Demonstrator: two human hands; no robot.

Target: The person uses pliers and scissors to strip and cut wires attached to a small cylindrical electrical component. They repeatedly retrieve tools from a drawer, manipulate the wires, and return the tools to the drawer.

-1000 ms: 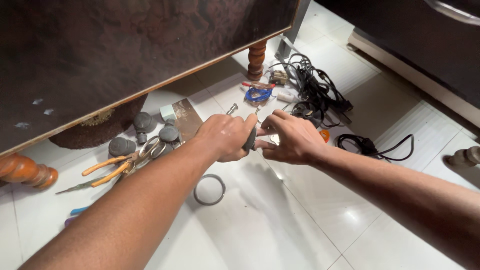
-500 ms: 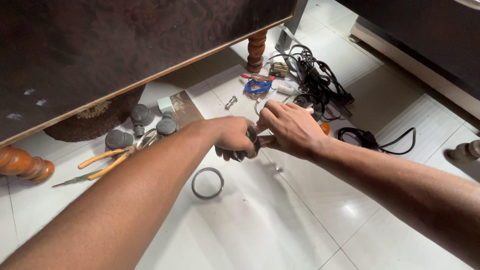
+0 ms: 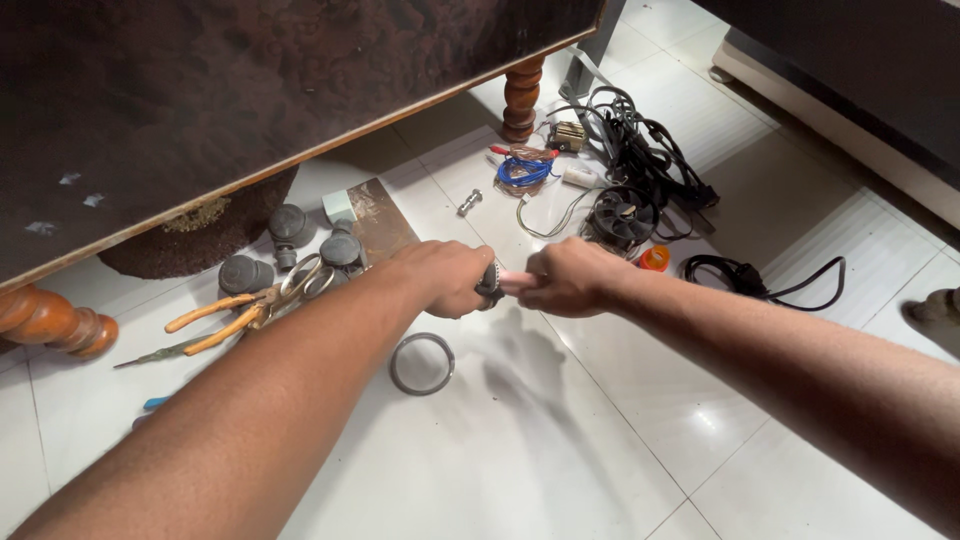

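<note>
My left hand (image 3: 445,277) is closed around a small dark round part (image 3: 489,282), held above the white tiled floor. My right hand (image 3: 570,276) faces it, gripping a pale pink handle (image 3: 512,283) whose tip meets that dark part. The two fists almost touch. A grey metal ring (image 3: 421,363) lies on the tiles just below my left hand. How the handle's tip sits in the part is hidden by my fingers.
Orange-handled pliers (image 3: 215,320), scissors (image 3: 305,280) and several dark round castors (image 3: 290,225) lie at the left beside a brown plate (image 3: 385,222). Black cables (image 3: 640,150), a small fan (image 3: 620,220), a blue wire coil (image 3: 522,170) and a bolt (image 3: 469,203) lie beyond. A dark table (image 3: 250,90) overhangs, with turned wooden legs (image 3: 521,95).
Both hands have dropped lower and nearer to me, pressing together. The view has shifted, so the tools and cables now sit higher in the picture.
</note>
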